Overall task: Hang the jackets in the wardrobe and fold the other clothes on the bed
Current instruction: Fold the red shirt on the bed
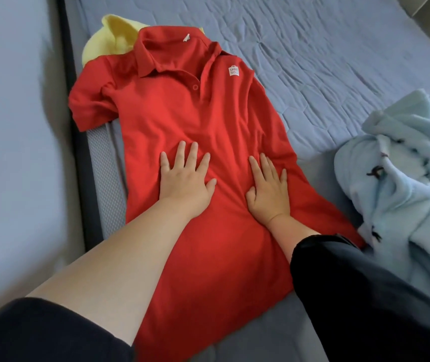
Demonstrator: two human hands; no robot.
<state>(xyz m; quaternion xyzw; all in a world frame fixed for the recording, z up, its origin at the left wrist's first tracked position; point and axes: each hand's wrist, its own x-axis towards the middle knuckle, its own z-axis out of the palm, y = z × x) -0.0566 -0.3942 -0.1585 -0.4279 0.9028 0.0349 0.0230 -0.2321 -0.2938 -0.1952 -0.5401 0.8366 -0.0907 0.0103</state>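
Note:
A red polo shirt (182,113) lies face up along the left side of the bed (339,61), collar at the far end, its right side folded inward. My left hand (186,178) presses flat on the shirt's middle with fingers spread. Just to its right, my right hand (268,189) also lies flat on the shirt with straight fingers. A yellow garment (109,37) sticks out from under the collar. A fluffy light blue garment (404,178) lies crumpled at the right.
The bed's left edge (83,152) runs close beside the shirt, with a dark frame strip and a pale surface beyond it. A blue quilted cover spreads across the far right part of the bed.

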